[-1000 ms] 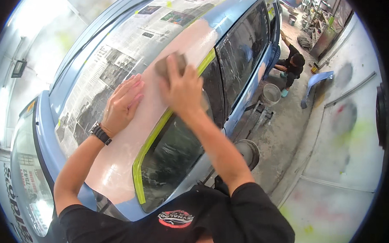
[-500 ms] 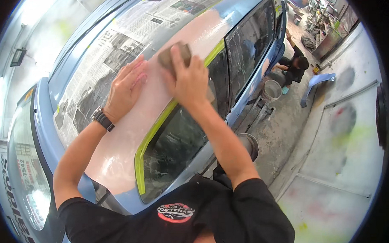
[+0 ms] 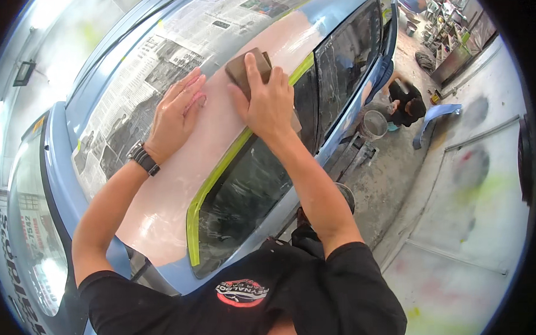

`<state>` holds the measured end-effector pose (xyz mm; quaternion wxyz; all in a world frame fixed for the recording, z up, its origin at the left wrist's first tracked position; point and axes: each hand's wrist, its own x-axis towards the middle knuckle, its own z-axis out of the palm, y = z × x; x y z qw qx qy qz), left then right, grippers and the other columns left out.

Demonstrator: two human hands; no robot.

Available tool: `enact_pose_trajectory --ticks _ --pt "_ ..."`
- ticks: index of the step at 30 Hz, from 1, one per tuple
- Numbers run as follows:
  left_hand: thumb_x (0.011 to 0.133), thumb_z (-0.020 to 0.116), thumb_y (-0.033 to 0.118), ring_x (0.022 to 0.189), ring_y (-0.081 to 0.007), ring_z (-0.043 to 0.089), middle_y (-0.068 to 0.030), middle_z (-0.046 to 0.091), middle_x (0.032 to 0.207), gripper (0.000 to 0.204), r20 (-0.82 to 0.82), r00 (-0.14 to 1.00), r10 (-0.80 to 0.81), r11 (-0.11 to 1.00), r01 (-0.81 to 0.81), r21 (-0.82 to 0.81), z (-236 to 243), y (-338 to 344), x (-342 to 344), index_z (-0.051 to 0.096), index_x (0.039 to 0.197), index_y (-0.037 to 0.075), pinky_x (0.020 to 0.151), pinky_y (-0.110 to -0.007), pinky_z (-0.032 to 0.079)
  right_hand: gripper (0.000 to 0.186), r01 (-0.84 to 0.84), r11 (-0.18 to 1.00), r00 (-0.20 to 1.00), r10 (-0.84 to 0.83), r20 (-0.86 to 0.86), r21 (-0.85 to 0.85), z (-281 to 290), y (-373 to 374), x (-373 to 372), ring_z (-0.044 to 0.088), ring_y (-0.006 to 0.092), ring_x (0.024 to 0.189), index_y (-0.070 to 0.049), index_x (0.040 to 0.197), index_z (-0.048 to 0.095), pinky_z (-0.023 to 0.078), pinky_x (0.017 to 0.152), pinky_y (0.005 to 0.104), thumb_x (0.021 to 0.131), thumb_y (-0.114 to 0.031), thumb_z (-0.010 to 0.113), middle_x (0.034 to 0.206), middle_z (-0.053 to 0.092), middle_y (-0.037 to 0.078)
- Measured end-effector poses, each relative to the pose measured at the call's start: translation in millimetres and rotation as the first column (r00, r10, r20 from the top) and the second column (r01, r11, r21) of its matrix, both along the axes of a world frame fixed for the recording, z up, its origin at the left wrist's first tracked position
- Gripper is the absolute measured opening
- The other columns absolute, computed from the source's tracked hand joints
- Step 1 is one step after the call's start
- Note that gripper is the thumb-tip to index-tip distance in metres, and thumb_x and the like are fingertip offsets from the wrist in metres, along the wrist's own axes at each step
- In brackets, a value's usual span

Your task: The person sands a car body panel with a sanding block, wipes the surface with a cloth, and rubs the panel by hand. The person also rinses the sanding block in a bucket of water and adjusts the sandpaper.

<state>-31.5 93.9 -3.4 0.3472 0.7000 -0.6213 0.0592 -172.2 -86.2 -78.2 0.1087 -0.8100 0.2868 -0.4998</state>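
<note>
My right hand (image 3: 264, 105) is closed on a brown sanding block (image 3: 240, 68), pressing it on the pale pink patch (image 3: 163, 212) along a light blue car's roof edge. My left hand (image 3: 173, 114) lies open at the patch's upper border, fingers stretched out and slightly bent, beside taped-on newspaper (image 3: 113, 143). Yellow-green tape (image 3: 209, 187) runs along the patch's lower side, above the dark side windows (image 3: 240, 204) under my right forearm.
A co-worker (image 3: 404, 100) in dark clothes crouches beside the car at the right, near a bucket (image 3: 374, 123). A loose blue panel (image 3: 437, 111) leans by the paint-spotted wall (image 3: 488, 230). Clutter (image 3: 452, 37) and a tire (image 3: 425, 61) stand farther back.
My right hand has carried the block a little up and right along the patch, and my left hand has shifted slightly the same way. The co-worker has bent lower.
</note>
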Motion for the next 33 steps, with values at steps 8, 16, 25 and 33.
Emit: enact_pose_trajectory --ticks 8,16,25,33 --pt "0.099 0.07 -0.001 0.134 -0.0387 0.063 -0.0205 0.062 0.15 0.041 0.077 0.995 -0.055 0.998 0.057 -0.016 3 -15 -6 0.067 0.139 0.0 0.111 -0.043 0.052 0.065 0.274 0.952 0.959 -0.261 -0.108 0.135 37 -167 13 0.065 0.0494 0.11 -0.012 0.15 0.061 0.055 0.092 0.0603 0.098 -0.052 0.066 0.118 0.063 0.03" --pt "0.098 0.069 -0.002 0.135 -0.0373 0.063 -0.0218 0.061 0.151 0.044 -0.044 0.999 0.01 1.0 -0.01 0.006 -1 0 3 0.067 0.142 0.002 0.109 -0.041 0.055 0.07 -0.116 0.991 0.993 0.118 0.019 -0.062 1 27 3 0.063 0.05 0.102 -0.016 0.154 0.06 0.054 0.086 0.0585 0.092 -0.046 0.076 0.113 0.059 0.032" --pt "0.1 0.069 0.001 0.135 -0.0375 0.063 -0.0225 0.061 0.151 0.041 0.021 1.0 -0.009 1.0 0.009 0.0 -5 -13 1 0.067 0.141 0.002 0.109 -0.04 0.055 0.07 0.267 0.959 0.963 -0.261 -0.07 0.098 22 -140 26 0.064 0.0494 0.113 -0.017 0.152 0.059 0.055 0.091 0.0598 0.096 -0.057 0.069 0.119 0.064 0.03" --pt "0.101 0.067 0.0 0.134 -0.0359 0.064 -0.0221 0.06 0.152 0.04 0.085 0.996 -0.02 1.0 0.019 0.002 5 -8 -6 0.067 0.141 0.0 0.107 -0.039 0.057 0.067 0.053 0.994 0.997 -0.058 -0.054 -0.093 -4 -53 -14 0.064 0.044 0.1 -0.018 0.153 0.059 0.054 0.081 0.0539 0.094 -0.048 0.073 0.113 0.059 0.025"
